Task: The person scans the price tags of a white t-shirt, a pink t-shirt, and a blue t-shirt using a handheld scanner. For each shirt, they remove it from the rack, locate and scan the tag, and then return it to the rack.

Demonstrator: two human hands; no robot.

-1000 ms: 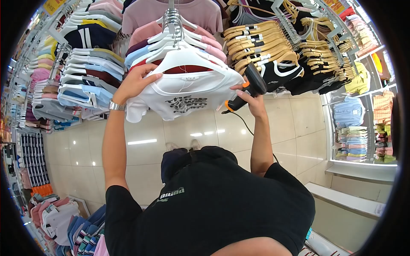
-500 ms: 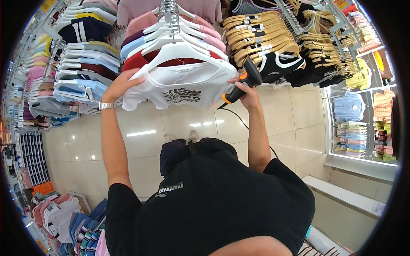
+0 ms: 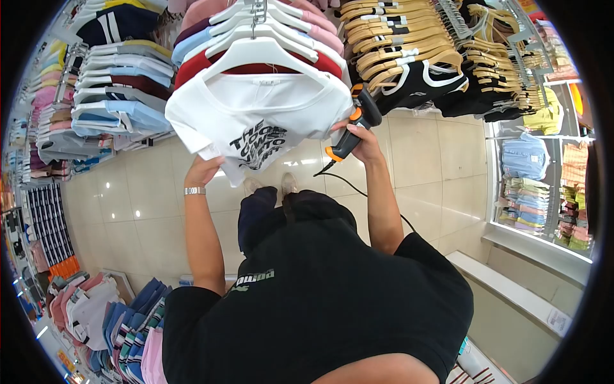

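Note:
A white T-shirt [image 3: 224, 115] with black lettering hangs on a white hanger [image 3: 252, 56] at the front of a rack. My left hand [image 3: 204, 170], with a metal watch at the wrist, is closed on the shirt's lower edge near the sleeve and pulls it toward me. My right hand [image 3: 366, 144] is wrapped round a black and orange barcode scanner [image 3: 348, 137], just beside the shirt's other sleeve. Its cable runs down past my right forearm. The scanner's head points up toward the rack, and some fingers behind its handle are hidden.
More shirts on white hangers [image 3: 128, 83] hang at the left. Black tops [image 3: 419, 83] on wooden hangers hang at the right. Folded clothes [image 3: 524, 160] fill a lit shelf farther right. Below the shirt is a tiled floor [image 3: 153, 211]. Striped shirts [image 3: 137, 333] hang at lower left.
My left hand has moved from the shirt's shoulder down to its lower edge, drawing the fabric out so the lettering shows flatter. The scanner has shifted slightly down and left.

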